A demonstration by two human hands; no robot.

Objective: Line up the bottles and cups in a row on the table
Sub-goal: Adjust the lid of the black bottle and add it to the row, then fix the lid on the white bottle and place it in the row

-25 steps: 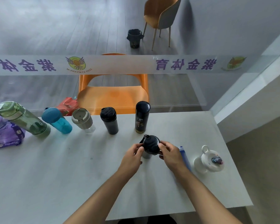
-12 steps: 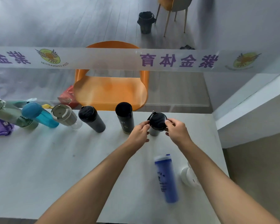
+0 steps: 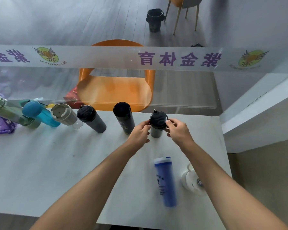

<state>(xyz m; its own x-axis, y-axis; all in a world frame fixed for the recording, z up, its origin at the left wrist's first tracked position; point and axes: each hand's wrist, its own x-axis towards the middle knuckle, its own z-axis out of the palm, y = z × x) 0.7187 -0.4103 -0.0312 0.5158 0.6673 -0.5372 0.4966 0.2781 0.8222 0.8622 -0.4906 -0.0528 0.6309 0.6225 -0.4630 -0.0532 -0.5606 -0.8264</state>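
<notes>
A grey bottle with a black lid [image 3: 158,123] stands at the right end of a row along the table's far edge. My left hand [image 3: 140,131] and my right hand [image 3: 178,130] both grip its lid from either side. Left of it stand a black bottle [image 3: 124,117], a dark grey bottle [image 3: 91,118], a beige-lidded cup [image 3: 63,114], a blue bottle [image 3: 40,114] and a green bottle [image 3: 8,112]. Nearer to me, a blue bottle with a white cap [image 3: 165,180] stands apart, and a white cup [image 3: 190,180] sits beside it, partly hidden by my right forearm.
The white table [image 3: 40,171] ends at a glass panel with purple lettering [image 3: 178,58]. An orange chair [image 3: 115,90] stands behind the glass. A purple bag [image 3: 0,125] lies at the far left. A white ledge [image 3: 256,123] borders the table's right side.
Both hands carried the black-lidded grey bottle from the table's middle to the far edge, beside the black bottle. The view shifted, which uncovered the blue bottle with the white cap.
</notes>
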